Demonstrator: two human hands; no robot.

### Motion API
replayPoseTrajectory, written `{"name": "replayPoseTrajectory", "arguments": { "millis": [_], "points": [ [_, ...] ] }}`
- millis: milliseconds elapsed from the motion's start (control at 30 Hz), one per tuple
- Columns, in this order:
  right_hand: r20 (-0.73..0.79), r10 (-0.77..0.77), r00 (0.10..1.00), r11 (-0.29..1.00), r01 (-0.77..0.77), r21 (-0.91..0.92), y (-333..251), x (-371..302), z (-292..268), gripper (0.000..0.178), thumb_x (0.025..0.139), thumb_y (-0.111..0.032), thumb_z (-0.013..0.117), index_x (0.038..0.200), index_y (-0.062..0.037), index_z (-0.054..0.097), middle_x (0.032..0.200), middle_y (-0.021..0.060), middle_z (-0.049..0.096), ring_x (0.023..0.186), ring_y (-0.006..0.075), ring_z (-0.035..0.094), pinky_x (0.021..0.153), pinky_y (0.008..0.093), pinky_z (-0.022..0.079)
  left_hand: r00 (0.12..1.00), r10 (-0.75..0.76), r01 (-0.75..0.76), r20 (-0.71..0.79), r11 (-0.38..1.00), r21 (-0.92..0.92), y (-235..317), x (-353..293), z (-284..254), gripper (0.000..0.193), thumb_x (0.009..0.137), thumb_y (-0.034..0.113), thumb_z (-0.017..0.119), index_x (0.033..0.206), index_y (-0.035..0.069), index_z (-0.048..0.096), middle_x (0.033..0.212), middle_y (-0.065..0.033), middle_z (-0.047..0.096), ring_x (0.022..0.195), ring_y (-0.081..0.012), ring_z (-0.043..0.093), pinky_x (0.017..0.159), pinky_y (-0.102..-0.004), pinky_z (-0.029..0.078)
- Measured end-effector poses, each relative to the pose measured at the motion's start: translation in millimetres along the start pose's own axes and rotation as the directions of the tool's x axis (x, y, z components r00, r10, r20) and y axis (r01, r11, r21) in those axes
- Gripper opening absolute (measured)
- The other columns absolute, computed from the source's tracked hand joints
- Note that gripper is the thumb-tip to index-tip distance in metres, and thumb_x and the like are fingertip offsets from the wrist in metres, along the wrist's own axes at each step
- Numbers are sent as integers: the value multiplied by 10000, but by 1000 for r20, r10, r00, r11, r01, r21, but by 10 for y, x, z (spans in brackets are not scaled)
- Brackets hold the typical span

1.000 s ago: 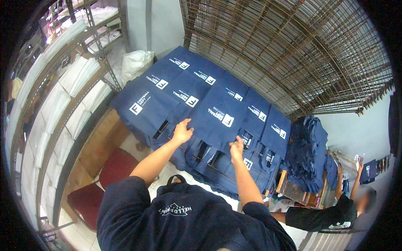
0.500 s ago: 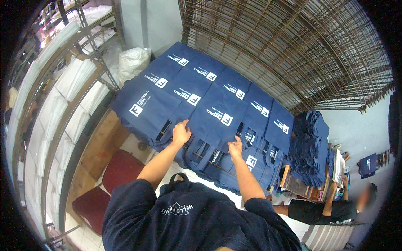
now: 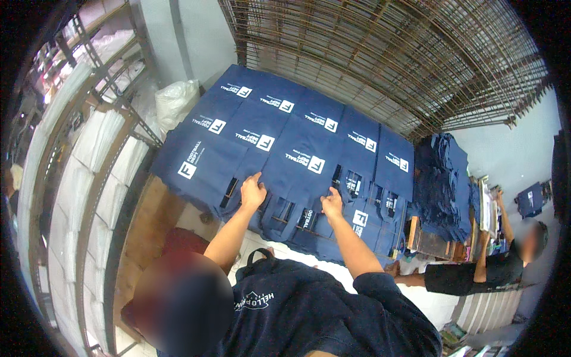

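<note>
Navy fabric tote bags with white prints lie flat in overlapping rows in front of me. Both hands are at the near edge of one tote bag (image 3: 295, 159) in the middle. My left hand (image 3: 254, 193) is closed at its left corner, index finger stretched along the fabric. At its right corner, my right hand (image 3: 332, 204) is closed too, thumb and index finger at the edge. The bag lies flat between them. Handle loops (image 3: 276, 217) of other bags show just below my hands.
A wire drying rack (image 3: 380, 53) rises behind the bags. More navy bags (image 3: 441, 187) are heaped at the right, near a co-worker (image 3: 499, 262). Metal shelving (image 3: 107, 172) with white stacks stands left, a white sack (image 3: 176, 101) at the back left.
The whole view has shifted slightly. My hands stay at the same bag's near corners. The co-worker at the right has raised an arm higher.
</note>
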State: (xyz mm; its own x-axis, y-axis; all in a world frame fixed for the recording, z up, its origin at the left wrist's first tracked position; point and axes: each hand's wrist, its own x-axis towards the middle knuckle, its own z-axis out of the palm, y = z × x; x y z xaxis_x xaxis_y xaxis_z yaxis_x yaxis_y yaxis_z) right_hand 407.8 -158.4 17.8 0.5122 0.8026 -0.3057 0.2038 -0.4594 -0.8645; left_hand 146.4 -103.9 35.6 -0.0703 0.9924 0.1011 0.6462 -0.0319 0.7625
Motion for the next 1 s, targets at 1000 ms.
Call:
{"name": "replayPoseTrajectory", "arguments": {
  "millis": [1000],
  "points": [
    [-384, -127, 914, 966, 202, 162, 1023, -729, -1708, 257, 817, -36, 574, 1072, -45, 548, 697, 32, 569, 574, 87, 522, 507, 209, 416, 819, 355, -226, 452, 922, -316, 423, -1683, -100, 327, 730, 127, 691, 1042, 60, 615, 677, -50, 576, 515, -113, 486, 506, -264, 425]
  ]
}}
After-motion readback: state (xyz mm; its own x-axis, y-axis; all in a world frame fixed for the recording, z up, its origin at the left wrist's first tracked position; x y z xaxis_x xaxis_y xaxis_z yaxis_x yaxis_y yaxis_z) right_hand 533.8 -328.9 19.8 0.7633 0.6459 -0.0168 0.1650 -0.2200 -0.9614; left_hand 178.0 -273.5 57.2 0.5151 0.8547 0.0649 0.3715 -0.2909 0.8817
